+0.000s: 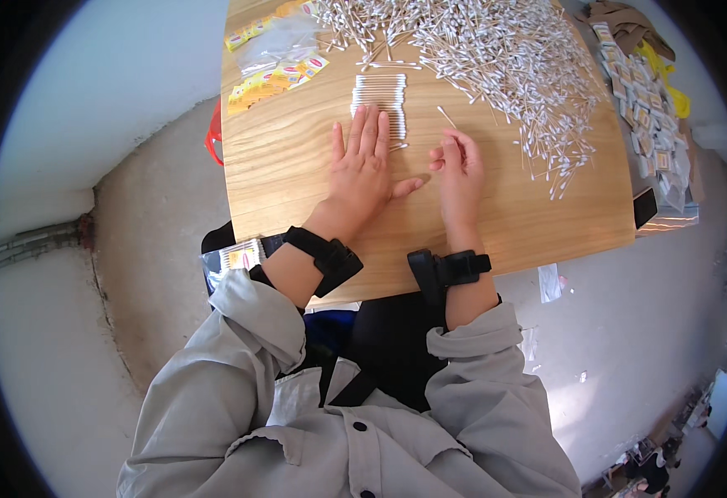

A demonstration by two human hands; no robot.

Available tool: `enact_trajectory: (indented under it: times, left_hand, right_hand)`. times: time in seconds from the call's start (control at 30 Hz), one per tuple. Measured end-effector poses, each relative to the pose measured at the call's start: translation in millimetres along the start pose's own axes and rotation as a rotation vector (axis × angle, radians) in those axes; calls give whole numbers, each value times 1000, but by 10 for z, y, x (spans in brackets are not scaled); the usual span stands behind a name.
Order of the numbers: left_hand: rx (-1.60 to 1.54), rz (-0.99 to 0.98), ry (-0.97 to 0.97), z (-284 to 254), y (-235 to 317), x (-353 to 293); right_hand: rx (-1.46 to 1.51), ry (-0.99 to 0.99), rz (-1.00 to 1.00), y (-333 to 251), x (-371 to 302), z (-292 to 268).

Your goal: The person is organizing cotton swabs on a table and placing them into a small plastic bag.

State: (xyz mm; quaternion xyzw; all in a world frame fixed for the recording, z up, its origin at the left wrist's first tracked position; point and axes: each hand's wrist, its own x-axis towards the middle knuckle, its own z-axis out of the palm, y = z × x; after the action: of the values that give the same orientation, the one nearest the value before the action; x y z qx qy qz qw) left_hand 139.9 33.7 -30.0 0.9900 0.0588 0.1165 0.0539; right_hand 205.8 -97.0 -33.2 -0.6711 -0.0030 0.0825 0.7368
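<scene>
My left hand (362, 166) lies flat with its fingers stretched out over the lower part of a neat row of cotton swabs (379, 86). The swabs lie side by side across the wooden table, and some are hidden under the fingers. To the right, my right hand (460, 170) pinches a single cotton swab (446, 116) between thumb and fingers, its white tip pointing up and left. Beyond both hands spreads a large loose heap of cotton swabs (504, 58), reaching down the table's right side. Two or so loose swabs (390, 65) lie just above the row.
Yellow printed packaging (276, 83) and clear plastic bags (279, 46) lie at the table's far left. Right of the table (297, 187), many packed swab bundles (646, 112) are piled beside a yellow bag (675, 98). A dark flat device (646, 207) sits by the right edge. A packet (234, 257) is near my left forearm.
</scene>
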Motion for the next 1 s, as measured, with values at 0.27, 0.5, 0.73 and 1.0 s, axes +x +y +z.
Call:
enact_trajectory:
  times: [0.27, 0.5, 0.73, 1.0]
  left_hand:
    - [-68, -13, -76, -79, 147, -293]
    - [-113, -54, -6, -104, 74, -370]
    - [-159, -64, -126, -249, 173, -631]
    - [-264, -151, -148, -427, 204, -1025]
  right_hand:
    - [144, 33, 0, 17, 4, -31]
    - [260, 22, 25, -9, -11, 18]
    - [358, -156, 11, 137, -342, 239]
    - [268, -246, -67, 169, -684, 206]
